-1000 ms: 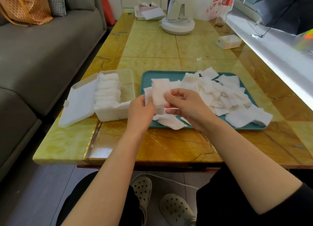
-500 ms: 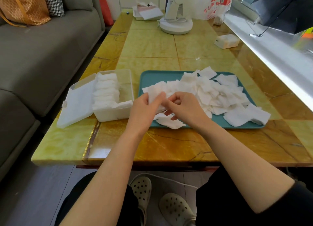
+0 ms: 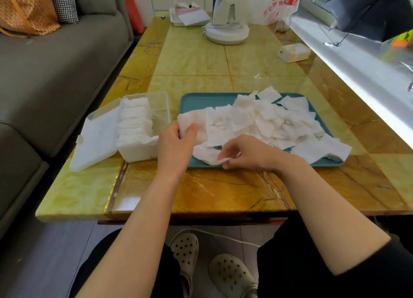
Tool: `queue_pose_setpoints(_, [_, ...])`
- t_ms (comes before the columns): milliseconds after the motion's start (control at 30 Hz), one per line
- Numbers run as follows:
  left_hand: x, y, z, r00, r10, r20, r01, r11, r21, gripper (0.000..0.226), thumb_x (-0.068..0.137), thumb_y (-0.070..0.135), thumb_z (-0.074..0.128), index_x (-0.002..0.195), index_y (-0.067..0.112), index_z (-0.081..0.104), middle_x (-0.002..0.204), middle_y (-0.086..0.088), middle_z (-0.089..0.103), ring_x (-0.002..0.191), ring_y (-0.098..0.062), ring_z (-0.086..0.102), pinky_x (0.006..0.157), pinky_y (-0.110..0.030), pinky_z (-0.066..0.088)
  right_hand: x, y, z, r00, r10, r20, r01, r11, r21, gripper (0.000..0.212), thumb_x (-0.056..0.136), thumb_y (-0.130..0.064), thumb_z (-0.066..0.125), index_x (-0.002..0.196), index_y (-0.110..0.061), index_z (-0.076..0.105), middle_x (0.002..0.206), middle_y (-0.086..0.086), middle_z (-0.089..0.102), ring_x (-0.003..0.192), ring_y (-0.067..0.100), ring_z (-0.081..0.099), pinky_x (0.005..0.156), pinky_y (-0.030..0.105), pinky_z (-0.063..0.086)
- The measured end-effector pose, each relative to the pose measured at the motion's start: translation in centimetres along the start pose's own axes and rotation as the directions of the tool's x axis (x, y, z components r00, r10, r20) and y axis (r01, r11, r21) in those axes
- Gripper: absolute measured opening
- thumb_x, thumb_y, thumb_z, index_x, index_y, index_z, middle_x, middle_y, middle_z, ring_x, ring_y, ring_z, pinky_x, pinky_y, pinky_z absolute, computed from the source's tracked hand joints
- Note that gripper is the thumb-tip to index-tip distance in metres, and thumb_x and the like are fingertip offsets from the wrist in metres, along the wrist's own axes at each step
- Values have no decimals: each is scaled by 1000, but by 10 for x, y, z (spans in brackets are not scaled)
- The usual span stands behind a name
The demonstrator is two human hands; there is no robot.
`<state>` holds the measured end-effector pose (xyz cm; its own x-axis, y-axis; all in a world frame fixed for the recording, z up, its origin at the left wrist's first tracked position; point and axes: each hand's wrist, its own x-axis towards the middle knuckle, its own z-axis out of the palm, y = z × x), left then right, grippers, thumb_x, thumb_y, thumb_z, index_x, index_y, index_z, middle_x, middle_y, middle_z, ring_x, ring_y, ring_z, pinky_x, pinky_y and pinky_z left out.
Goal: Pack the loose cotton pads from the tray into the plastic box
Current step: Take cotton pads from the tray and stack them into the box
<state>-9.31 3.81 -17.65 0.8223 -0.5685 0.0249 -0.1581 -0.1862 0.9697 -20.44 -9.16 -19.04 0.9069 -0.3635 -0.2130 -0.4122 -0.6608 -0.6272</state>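
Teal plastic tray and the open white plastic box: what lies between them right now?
Head view: only a narrow strip of yellow marble tabletop, with the left hand gripping a stack of white cotton pads over its near end.

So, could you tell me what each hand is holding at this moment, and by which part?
The left hand grips a small stack of pads by its near end; the right hand pinches a single pad at its near edge.

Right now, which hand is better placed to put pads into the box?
Left. The left hand grips a stack of pads right beside the open plastic box; the right hand pinches one pad at the tray's near edge, farther off.
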Motion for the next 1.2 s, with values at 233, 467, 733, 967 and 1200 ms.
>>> queue_pose_setpoints(233, [4, -5, -3, 1000, -8, 1, 8, 1000, -7, 16, 92, 20, 60, 76, 21, 63, 78, -4, 64, 75, -16, 56, 70, -33, 46, 1, -6, -3, 866, -40, -499, 61, 998, 28, 15, 94, -29, 55, 89, -15, 57, 77, -2, 60, 72, 14, 52, 65, 25, 40])
queue_pose_setpoints(467, [6, -8, -6, 1000, 1, -3, -1, 999, 36, 15, 91, 18, 61, 77, 15, 66, 76, -8, 65, 72, -16, 54, 68, -32, 44, -3, -13, -6, 891, -159, -424, 245, 957, 156, 20, 92, 0, 52, 94, -15, 65, 92, -8, 62, 82, -14, 53, 74, 2, 37])
queue_pose_setpoints(733, [0, -3, -1, 966, -22, 256, -13, 991, 134, 14, 91, 12, 58, 92, 18, 71, 92, -12, 72, 89, -25, 66, 79, -41, 54, 0, -24, 2, 914, -151, -376, 295, 885, 361, 14, 78, -5, 72, 81, -17, 65, 80, -3, 66, 71, 2, 57, 69, 23, 50])
queue_pose_setpoints(967, [-4, 0, 1, 919, -29, 393, -32, 989, 148, 22, 93, 12, 50, 97, 13, 72, 96, -12, 71, 98, -29, 63, 90, -43, 50, 5, -17, 2, 844, -67, -532, 241, 933, 266, 14, 79, -12, 73, 82, -15, 60, 82, 1, 64, 75, 14, 58, 63, 29, 55])
queue_pose_setpoints(1200, [-1, -2, 5, 924, -70, 377, 52, 997, 57, 29, 95, 15, 43, 96, 5, 70, 100, -19, 68, 93, -34, 61, 87, -44, 50, 4, -18, 3, 862, -16, -507, 179, 944, 276, 15, 80, -18, 74, 78, -18, 59, 78, 5, 64, 64, 12, 59, 54, 24, 54])
